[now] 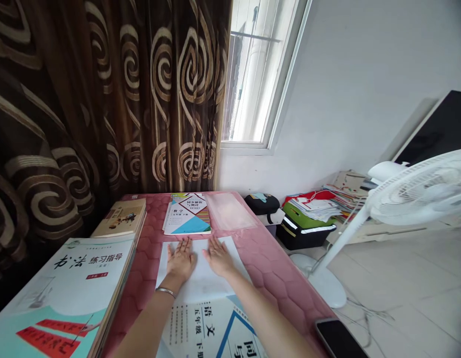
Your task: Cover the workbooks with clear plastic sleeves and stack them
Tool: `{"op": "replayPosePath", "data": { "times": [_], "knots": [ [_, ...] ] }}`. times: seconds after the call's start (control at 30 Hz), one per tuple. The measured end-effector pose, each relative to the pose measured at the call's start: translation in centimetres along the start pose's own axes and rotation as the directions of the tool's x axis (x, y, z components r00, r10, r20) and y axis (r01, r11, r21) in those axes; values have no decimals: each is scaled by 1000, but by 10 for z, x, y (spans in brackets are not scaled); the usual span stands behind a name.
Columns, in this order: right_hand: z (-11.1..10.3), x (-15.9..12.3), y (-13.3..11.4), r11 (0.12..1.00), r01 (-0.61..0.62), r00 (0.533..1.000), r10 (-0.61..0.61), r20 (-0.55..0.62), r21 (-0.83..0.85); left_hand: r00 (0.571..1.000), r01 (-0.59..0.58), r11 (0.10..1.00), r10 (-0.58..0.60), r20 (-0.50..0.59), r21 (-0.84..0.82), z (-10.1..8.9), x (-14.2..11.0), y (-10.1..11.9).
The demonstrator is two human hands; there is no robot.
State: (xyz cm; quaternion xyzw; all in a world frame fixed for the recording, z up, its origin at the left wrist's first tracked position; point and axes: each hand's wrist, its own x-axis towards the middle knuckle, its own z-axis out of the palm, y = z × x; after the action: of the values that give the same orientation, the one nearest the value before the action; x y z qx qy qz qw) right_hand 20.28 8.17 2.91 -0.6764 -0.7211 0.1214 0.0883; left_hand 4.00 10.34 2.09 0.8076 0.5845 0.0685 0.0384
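White sheet: lies flat (202,288) on the pink-covered desk (278,278), beside the near printed cover (189,330); whether the two are joined, cannot tell.
Left hand: palm down (182,261) on the sheet's left part; grip open, fingers spread, nothing clasped.
Right hand: palm down (220,258) on the right part, near the far edge; grip likewise open, nothing clasped.
Padded surface: quilted and apparently soft; uneven palm pressure could dent the sheet or set a crease.
Sheet slip: a sideways push from one palm could skew it against the printed cover, or ruck it up between the hands.
Maths workbook: just beyond the fingertips (187,219); a long forward stroke could nudge it.
Clear film: thin-looking, far right (232,211); a draught could lift it (fan (424,194) stands nearby, running or not unclear).
Phone: at the near right edge (340,338); a swing of the right forearm could knock it off.
Book stack: at left (96,263); a wide left elbow could shift the upper books.
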Motion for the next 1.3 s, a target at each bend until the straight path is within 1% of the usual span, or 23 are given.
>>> {"op": "replayPosePath", "data": {
  "times": [0.1, 0.17, 0.23, 0.3, 0.37, 0.43, 0.5, 0.53, 0.63, 0.7, 0.73, 0.83, 0.9, 0.93, 0.97, 1.0, 1.07, 1.1, 1.17, 1.23, 1.3],
  "knots": [
    [-7, -11, 39, 988, -139, 990, 138, -17, -66, 995, 97, 995, -97, -19, 18, -3, -3, -13],
    [-9, -15, 55, 979, -176, 984, 174, -28, -100, 986, 162, 986, -161, -37, 33, -5, -6, -23],
    [-8, -16, 63, 977, -175, 984, 171, -40, -121, 975, 217, 975, -214, -55, 50, -7, -8, -32],
    [-5, -15, 64, 978, -166, 986, 160, -53, -124, 962, 269, 960, -264, -74, 71, -10, -9, -35],
    [-2, -14, 64, 980, -157, 987, 151, -63, -122, 946, 321, 942, -314, -86, 97, -12, -9, -33],
    [0, -14, 63, 980, -155, 987, 148, -69, -122, 932, 361, 924, -352, -90, 123, -12, -7, -25],
    [0, -14, 63, 979, -160, 986, 152, -74, -123, 942, 331, 935, -321, -97, 128, -7, -6, -11],
    [1, -14, 62, 979, -162, 985, 154, -73, -124, 956, 287, 950, -277, -97, 121, -4, -6, -3],
    [1, -16, 62, 978, -167, 985, 159, -69, -125, 993, 98, 992, -92, -77, 80, 10, -6, 21],
    [0, -16, 63, 978, -166, 985, 158, -72, -129, 998, 0, 1000, 1, -65, 25, 16, -7, 30],
    [-1, -16, 63, 977, -164, 985, 156, -73, -134, 998, -30, 1000, 30, -62, -5, 18, -7, 33],
    [-6, -15, 59, 969, -183, 983, 177, -52, -164, 997, -52, 997, 49, -57, -55, 18, -8, 33],
    [-10, -13, 47, 963, -199, 980, 195, -40, -182, 997, -47, 997, 44, -60, -61, 17, -9, 31],
    [-11, -12, 38, 968, -182, 983, 177, -44, -173, 997, -45, 997, 41, -64, -61, 17, -9, 30],
    [-11, -9, 26, 979, -142, 989, 136, -50, -148, 997, -42, 998, 39, -67, -55, 18, -8, 30],
    [-9, -6, 12, 993, -65, 996, 59, -64, -100, 997, -44, 998, 42, -60, -42, 20, -7, 29],
    [-3, 1, -16, 994, 84, 996, -81, -40, 70, 998, -64, 998, 64, -26, -4, 25, -5, 26],
    [2, 5, -29, 981, 128, 992, -128, -8, 144, 997, -80, 997, 80, -2, 13, 27, -3, 25],
    [10, 12, -45, 967, 141, 989, -147, 11, 213, 994, -107, 994, 106, 35, 28, 30, -2, 23],
    [16, 16, -46, 972, 114, 993, -117, 3, 204, 993, -112, 993, 111, 38, 26, 29, -1, 22],
    [16, 15, -32, 985, 95, 995, -94, -17, 144, 995, -99, 995, 99, 23, 17, 24, -2, 20]
  ]
}}
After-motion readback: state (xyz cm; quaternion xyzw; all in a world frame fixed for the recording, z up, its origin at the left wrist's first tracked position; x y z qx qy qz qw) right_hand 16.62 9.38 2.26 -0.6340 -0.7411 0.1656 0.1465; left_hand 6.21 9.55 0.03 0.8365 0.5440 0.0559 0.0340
